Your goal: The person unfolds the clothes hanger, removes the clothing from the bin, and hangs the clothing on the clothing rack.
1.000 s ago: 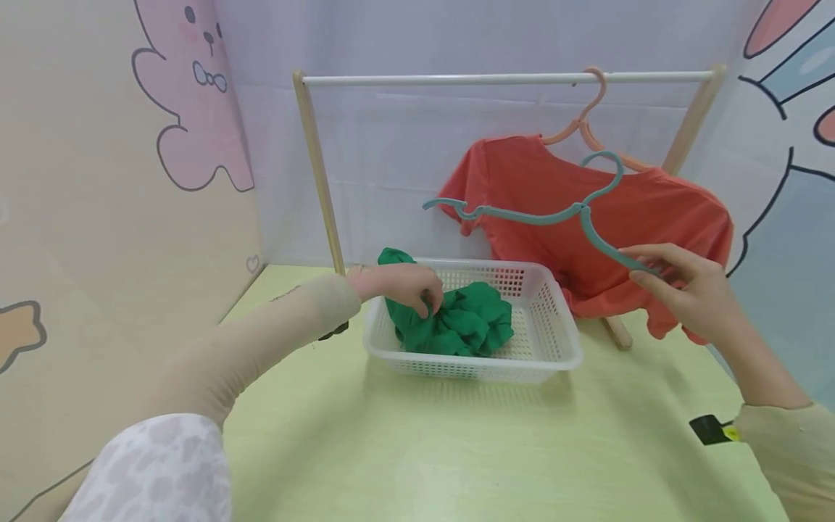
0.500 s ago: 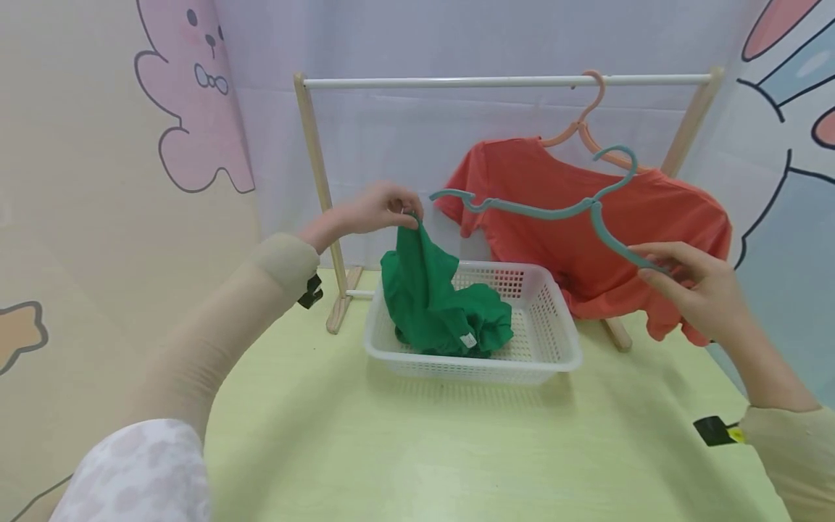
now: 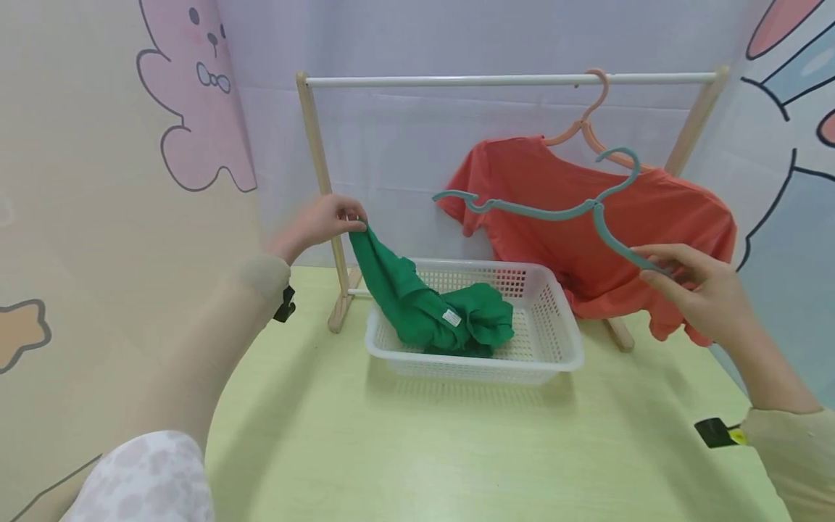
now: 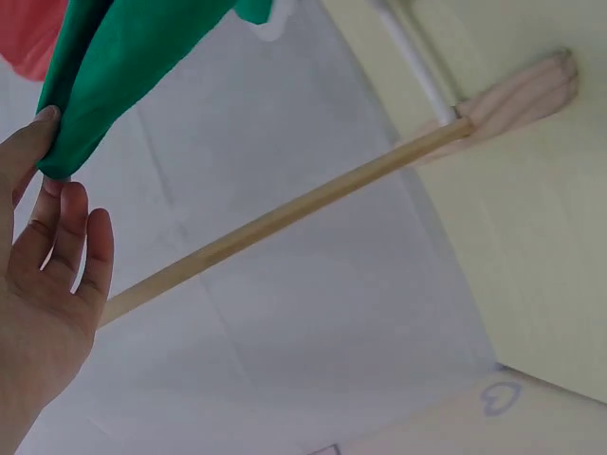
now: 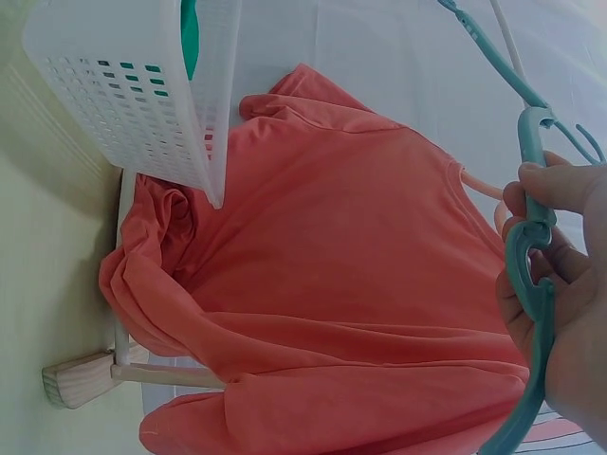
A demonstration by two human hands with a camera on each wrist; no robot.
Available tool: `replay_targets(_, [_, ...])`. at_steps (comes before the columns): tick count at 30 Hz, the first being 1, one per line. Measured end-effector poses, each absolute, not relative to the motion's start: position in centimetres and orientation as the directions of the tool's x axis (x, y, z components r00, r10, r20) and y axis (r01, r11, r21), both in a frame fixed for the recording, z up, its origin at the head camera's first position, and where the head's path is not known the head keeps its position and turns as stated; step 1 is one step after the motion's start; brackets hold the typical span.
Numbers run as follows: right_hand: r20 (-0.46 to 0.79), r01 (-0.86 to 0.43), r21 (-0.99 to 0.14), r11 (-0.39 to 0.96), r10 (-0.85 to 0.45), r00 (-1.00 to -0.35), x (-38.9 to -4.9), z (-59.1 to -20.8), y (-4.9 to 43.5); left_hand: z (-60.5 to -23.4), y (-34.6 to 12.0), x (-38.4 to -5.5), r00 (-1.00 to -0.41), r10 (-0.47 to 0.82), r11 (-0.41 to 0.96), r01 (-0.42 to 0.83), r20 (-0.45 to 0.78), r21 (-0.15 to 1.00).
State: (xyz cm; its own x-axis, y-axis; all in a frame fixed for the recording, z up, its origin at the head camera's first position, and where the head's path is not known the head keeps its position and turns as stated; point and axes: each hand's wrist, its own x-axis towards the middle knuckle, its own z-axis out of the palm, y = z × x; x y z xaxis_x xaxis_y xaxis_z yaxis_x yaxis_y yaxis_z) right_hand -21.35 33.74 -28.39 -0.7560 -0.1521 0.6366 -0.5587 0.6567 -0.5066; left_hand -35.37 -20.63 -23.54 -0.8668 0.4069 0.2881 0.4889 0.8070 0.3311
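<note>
My left hand point(image 3: 324, 221) pinches one end of a green garment point(image 3: 417, 304) between thumb and fingers, up beside the rack's left post. The cloth slants down from there into a white plastic basket point(image 3: 548, 355), where the rest lies bunched with a small white label showing. In the left wrist view, the thumb and fingertips grip the garment's edge point(image 4: 104, 104). My right hand point(image 3: 698, 290) holds a blue-green clothes hanger point(image 3: 541, 214) by one arm, hook upward, in front of a red T-shirt point(image 3: 522, 174). The right wrist view shows fingers and thumb around the hanger point(image 5: 533, 199).
A wooden rack with a white rail point(image 3: 443, 81) stands at the back of the pale yellow table point(image 3: 404, 449). The red T-shirt hangs from it on an orange hanger point(image 3: 590, 130), to the right. Cartoon-printed walls flank both sides.
My left hand has lifted an end of the green garment out of the basket, then drawn it leftward. My right hand has shifted slightly right with the hanger.
</note>
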Motion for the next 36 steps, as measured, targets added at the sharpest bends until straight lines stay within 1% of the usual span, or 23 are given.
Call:
replay_targets(3, [0.625, -0.549, -0.499, 0.67, -0.16, -0.764, -21.2, -28.3, 33.6, -26.1, -21.3, -35.8, -0.881, 0.408, 0.805, 0.471, 0.239, 0.362])
replay_targets(6, [0.616, -0.542, -0.495, 0.679, -0.165, -0.77, -21.1, -28.3, 33.5, -28.0, -21.4, -35.9, -0.881, 0.427, 0.785, 0.473, 0.204, 0.4])
replay_targets(9, [0.613, -0.536, -0.488, 0.689, -0.167, -0.773, -21.1, -28.3, 33.5, -28.9, -21.3, -35.8, -0.869, 0.453, 0.758, 0.493, 0.2, 0.427])
replay_targets(11, [0.611, -0.532, -0.487, 0.693, -0.164, -0.774, -21.1, -28.4, 33.4, -29.0, -21.2, -35.7, -0.859, 0.468, 0.749, 0.511, 0.208, 0.423])
replay_targets(14, [0.62, -0.533, -0.491, 0.689, -0.154, -0.769, -21.3, -28.6, 33.4, -28.7, -20.6, -35.2, -0.835, 0.502, 0.735, 0.549, 0.225, 0.399])
replay_targets(17, [0.626, -0.533, -0.496, 0.686, -0.143, -0.767, -21.4, -28.7, 33.3, -28.1, -19.2, -34.2, -0.802, 0.555, 0.73, 0.597, 0.222, 0.332])
replay_targets(20, [0.627, -0.535, -0.498, 0.682, -0.143, -0.766, -21.4, -28.7, 33.3, -28.2, -17.4, -33.1, -0.75, 0.631, 0.708, 0.661, 0.197, 0.25])
replay_targets(22, [0.623, -0.534, -0.499, 0.682, -0.146, -0.769, -21.4, -28.8, 33.2, -28.8, -16.3, -32.7, -0.708, 0.684, 0.679, 0.706, 0.176, 0.204])
replay_targets(25, [0.625, -0.544, -0.496, 0.677, -0.157, -0.765, -21.4, -28.8, 33.1, -29.8, -14.9, -32.2, -0.653, 0.748, 0.626, 0.754, 0.119, 0.198])
replay_targets(28, [0.633, -0.558, -0.495, 0.666, -0.163, -0.756, -21.5, -29.0, 33.2, -30.7, -14.0, -31.8, -0.628, 0.777, 0.609, 0.767, 0.044, 0.204])
replay_targets(31, [0.642, -0.569, -0.492, 0.658, -0.167, -0.748, -21.7, -29.1, 33.2, -31.3, -13.5, -31.7, -0.621, 0.784, 0.614, 0.77, -0.019, 0.176])
replay_targets(36, [0.654, -0.586, -0.479, 0.654, -0.18, -0.735, -21.6, -29.1, 33.2, -31.8, -13.2, -31.8, -0.586, 0.805, 0.593, 0.801, -0.097, 0.084])
